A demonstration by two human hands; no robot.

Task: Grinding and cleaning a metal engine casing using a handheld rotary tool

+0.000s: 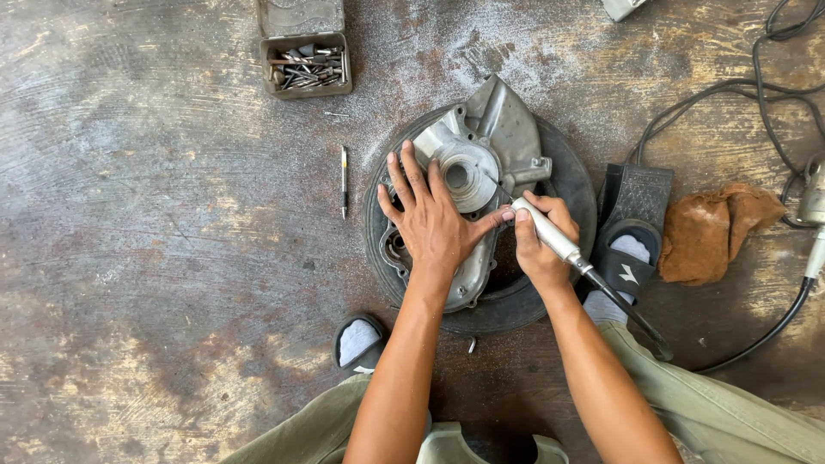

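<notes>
The left hand [432,225] lay flat, fingers spread, on a dull cast-metal engine cover [471,185], while the right hand [540,242] gripped a slim silvery rotary tool [550,234] against it. The cover rested on a round black rubber pad [567,185]. Up-left of it, an open rectangular tin [306,64] held loose metal bits.

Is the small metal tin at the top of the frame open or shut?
Open. The metal tin shows its inside, filled with small metal bits, and its lid is swung back flat on the floor behind it.
</notes>
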